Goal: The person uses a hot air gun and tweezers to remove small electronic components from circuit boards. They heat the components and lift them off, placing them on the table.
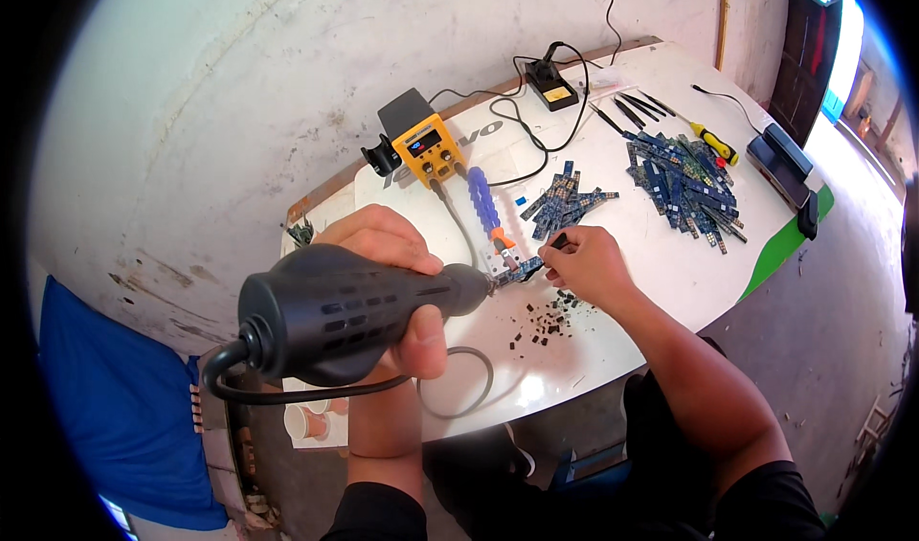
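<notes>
My left hand (pixel 388 239) is wrapped round a black hot air gun (pixel 349 311), its nozzle pointing right at a narrow blue circuit board (pixel 522 270). Close to the board's right end, my right hand (pixel 589 265) pinches a slim black tool (pixel 558 242) that looks like tweezers; its tip is mostly hidden by the fingers. A purple-blue jointed flexible arm (pixel 483 201) with an orange end reaches down to the board. Small black chips (pixel 548 321) lie scattered on the white table (pixel 603 335) just in front of it.
A yellow-and-black hot air station (pixel 421 141) stands behind. Two heaps of circuit strips (pixel 567 204) and boards (pixel 684 187) lie to the right, near black tweezers (pixel 629 112), a yellow screwdriver (pixel 715 144) and a phone on a stand (pixel 780 168). Paper cups (pixel 306 421) sit at front left.
</notes>
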The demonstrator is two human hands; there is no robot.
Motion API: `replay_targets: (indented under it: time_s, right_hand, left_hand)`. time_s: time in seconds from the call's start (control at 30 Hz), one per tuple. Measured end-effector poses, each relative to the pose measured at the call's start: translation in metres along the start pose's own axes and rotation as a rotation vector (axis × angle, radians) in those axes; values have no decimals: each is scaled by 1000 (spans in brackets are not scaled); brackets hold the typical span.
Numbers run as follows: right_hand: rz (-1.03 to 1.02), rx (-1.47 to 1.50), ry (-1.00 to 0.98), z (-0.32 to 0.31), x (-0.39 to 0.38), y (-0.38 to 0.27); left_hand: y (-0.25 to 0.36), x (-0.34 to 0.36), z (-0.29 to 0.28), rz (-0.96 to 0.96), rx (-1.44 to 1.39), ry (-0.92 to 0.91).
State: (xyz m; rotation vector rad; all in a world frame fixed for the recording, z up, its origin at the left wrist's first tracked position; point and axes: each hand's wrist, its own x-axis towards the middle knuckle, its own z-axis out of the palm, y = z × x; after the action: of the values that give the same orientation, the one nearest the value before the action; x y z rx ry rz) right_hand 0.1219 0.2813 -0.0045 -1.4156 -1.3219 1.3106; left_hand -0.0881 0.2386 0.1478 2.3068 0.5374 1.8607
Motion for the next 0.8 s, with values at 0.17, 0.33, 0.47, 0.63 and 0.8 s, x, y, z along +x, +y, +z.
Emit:
replay_targets:
  time_s: [0.17, 0.33, 0.47, 0.63, 0.8]
  right_hand:
    - [20, 34, 30, -3, 1, -4]
    - [-11, 48, 62, -7, 3, -2]
    - [-11, 82, 76, -9, 4, -1]
    - [-30, 97, 68, -9, 3, -4]
    - [-27, 90, 74, -10, 2, -5]
  left_hand:
    - [3, 0, 2, 22, 51, -45]
    - [0, -1, 6, 19, 42, -44]
    - [-7, -2, 7, -13, -3, -12]
    - [-11, -2, 7, -6, 47, -33]
    - [-13, -4, 7, 13, 122, -56]
